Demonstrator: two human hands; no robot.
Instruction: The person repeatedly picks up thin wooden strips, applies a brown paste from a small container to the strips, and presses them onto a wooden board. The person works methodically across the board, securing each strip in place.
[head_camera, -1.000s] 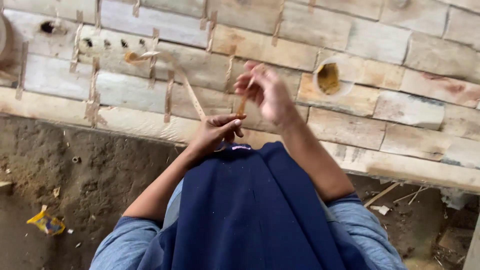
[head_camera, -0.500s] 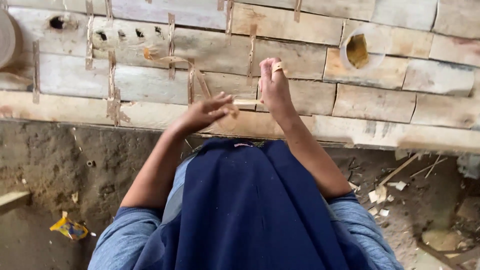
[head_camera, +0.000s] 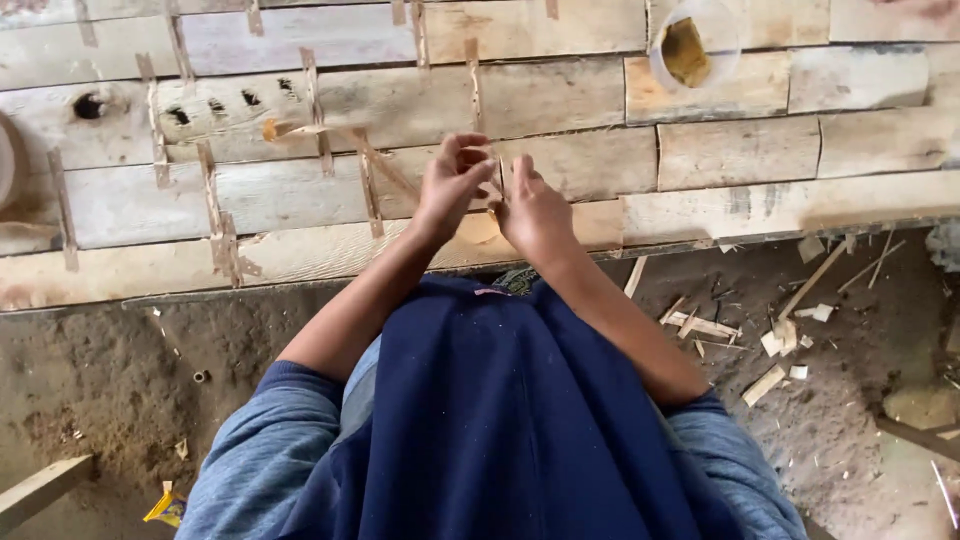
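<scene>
Head camera looks straight down over a dark blue apron (head_camera: 500, 420) and grey-blue sleeves (head_camera: 270, 440), with both bare forearms reaching forward. Just past the apron's top edge the two hands meet above the near edge of a rough plank bench (head_camera: 700, 150). Left hand (head_camera: 452, 185) has its fingers curled inward, the tips bunched toward the thumb, pinching the end of a thin wooden sliver (head_camera: 497, 178) that stands almost upright in the narrow gap between the hands. Right hand (head_camera: 535, 212) sits just beside it, fingers bent and closed toward the same sliver; whether it actually grips it cannot be told, since the back of the hand hides the fingertips. A pale round patch (head_camera: 478, 228) on the plank shows right under the hands. On the dirt floor to the right lie scattered wood offcuts (head_camera: 775, 345). Farther along the bench, thin wooden strips (head_camera: 368, 185) lie across the planks on the left, and a clear plastic cup (head_camera: 692, 45) with something brown in it stands at the far right.
</scene>
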